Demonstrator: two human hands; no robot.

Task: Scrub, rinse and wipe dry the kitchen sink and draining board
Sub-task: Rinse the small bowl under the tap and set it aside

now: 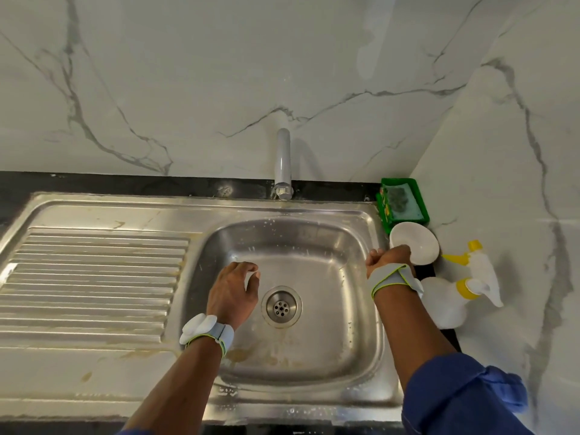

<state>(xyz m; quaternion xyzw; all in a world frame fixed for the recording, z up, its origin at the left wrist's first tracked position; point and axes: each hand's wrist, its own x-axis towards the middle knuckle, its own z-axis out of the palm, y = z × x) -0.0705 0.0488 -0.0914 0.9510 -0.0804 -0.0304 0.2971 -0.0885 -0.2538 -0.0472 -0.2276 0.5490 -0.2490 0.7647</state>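
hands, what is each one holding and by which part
Right hand grips the small round white bowl by its rim; left hand holds nothing.

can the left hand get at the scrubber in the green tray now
Probably, but awkwardly. The left hand is free over the basin and the scrubber lies uncovered in the green tray, yet the right hand and the white bowl it holds sit just in front of that tray.

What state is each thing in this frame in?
Stainless steel sink basin: brown-stained, water-spotted, drain unplugged.
Ribbed steel draining board: brown-streaked.
White wall tap: no water running.
White round bowl: rim gripped by right hand.
Left hand: over the basin, holding nothing.
Green plastic tray: holds a dark scrubber.
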